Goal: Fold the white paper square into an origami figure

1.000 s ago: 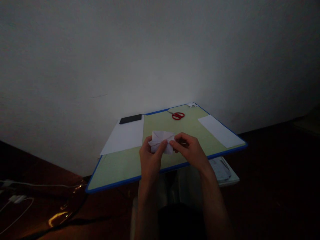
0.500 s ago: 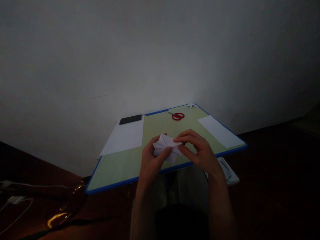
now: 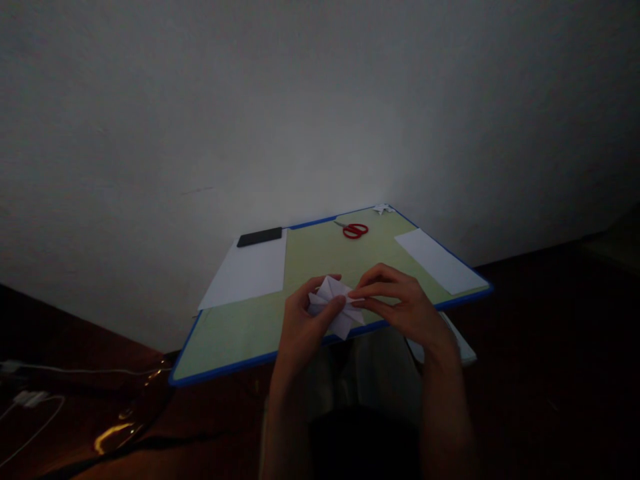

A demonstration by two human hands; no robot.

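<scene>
Between my hands, over the front part of the board, is a small piece of folded white paper [image 3: 342, 324] with several pointed flaps. My left hand [image 3: 309, 317] grips it from the left, thumb pressed on its face and fingers behind. On the other side my right hand [image 3: 397, 297] pinches a flap at the paper's right edge between thumb and fingertips. The fine creases are hard to make out in the dim light.
The pale green board [image 3: 235, 343] has a blue rim. On it lie red-handled scissors [image 3: 355, 231], a dark flat phone-like object [image 3: 259, 237], a white sheet [image 3: 245, 273] at left, another paper [image 3: 440, 261] at right and paper scraps [image 3: 383, 209]. A wall [image 3: 320, 113] stands behind.
The folded paper has tilted and sits slightly lower, its lower flaps showing more. My right fingers have drawn closer together on its right edge. Both hands stay over the board's front.
</scene>
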